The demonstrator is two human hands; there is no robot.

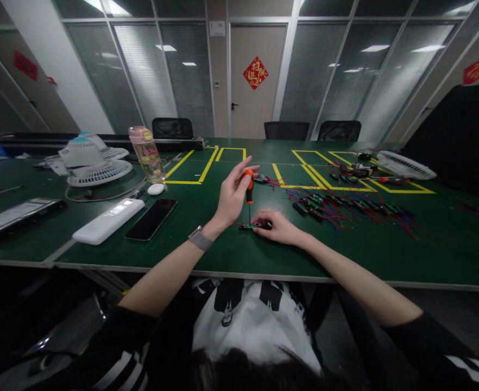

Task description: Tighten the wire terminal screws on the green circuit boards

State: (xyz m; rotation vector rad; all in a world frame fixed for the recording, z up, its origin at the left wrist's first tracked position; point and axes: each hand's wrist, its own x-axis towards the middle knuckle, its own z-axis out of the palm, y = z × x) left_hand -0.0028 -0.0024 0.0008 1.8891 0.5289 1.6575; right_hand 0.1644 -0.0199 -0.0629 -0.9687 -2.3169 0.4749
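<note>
My left hand [232, 196] grips an orange-and-black screwdriver [250, 188] near the top of its handle, some fingers stretched out past it. The screwdriver stands upright, its tip down at a small green circuit board [246, 227] lying on the table. My right hand [278, 227] pinches the right end of that board between thumb and fingers. Red wire shows at the board's left end. Just beyond my left hand lie more small boards with wires [266, 180]. A large pile of wired circuit boards [319, 205] spreads to the right of my hands.
On the green table [207, 255], a black phone [151, 219], a white power bank [108, 221], a white round case [155, 189] and a pink-lidded bottle [147, 156] stand left. White fans [96, 163] lie further left. Another fan part [404, 165] is at right, near yellow tape outlines.
</note>
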